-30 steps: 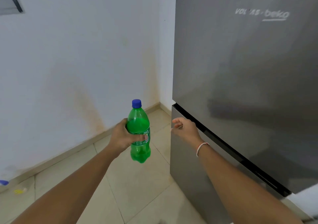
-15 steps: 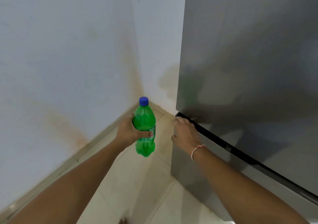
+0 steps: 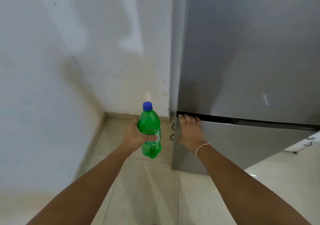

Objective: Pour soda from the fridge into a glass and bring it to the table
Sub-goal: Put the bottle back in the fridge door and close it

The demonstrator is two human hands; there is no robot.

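Head view: 1 soda bottle (image 3: 150, 129), 2 hands.

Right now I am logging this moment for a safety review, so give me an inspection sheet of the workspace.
Surface: pale tiled floor; no table or glass in view.
Job's things: green plastic soda bottle with blue cap, upright, held above the floor; tall grey metal fridge, doors look closed.
Clutter: nothing seen.
Hands: left hand grips the bottle; right hand lies flat on the lower door, fingertips in the dark gap between the doors.
Cables: thin dark loops on the floor beside the fridge's corner, perhaps a cord.
Surroundings: stained white wall; white object at the right edge.
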